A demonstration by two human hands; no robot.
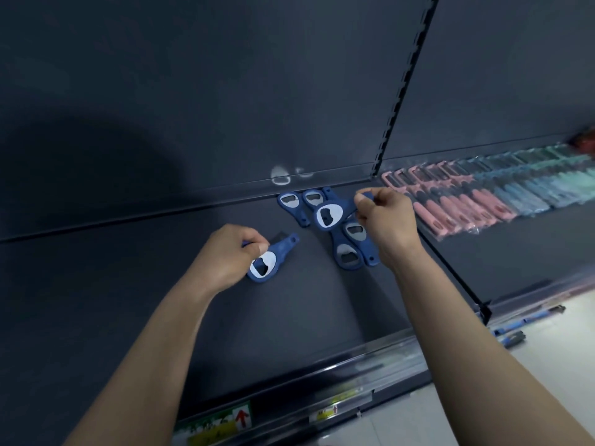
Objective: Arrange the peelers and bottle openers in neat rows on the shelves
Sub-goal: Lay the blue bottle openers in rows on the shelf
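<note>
On the dark shelf (112, 284), my left hand (225, 255) pinches a blue bottle opener (267, 262) by its head, its handle pointing up and right. My right hand (386, 220) pinches the handle of a second blue bottle opener (330, 215), held just above the others. Two blue openers (294, 202) lie side by side against the back wall. Two more openers (351, 249) lie under my right hand, partly hidden by it.
On the neighbouring shelf to the right lie rows of packaged peelers, pink ones (450, 207) nearest and teal ones (541, 188) beyond. A slotted upright (402, 88) divides the two bays. The shelf's front rail carries price labels (225, 420). Pale floor (547, 323) shows lower right.
</note>
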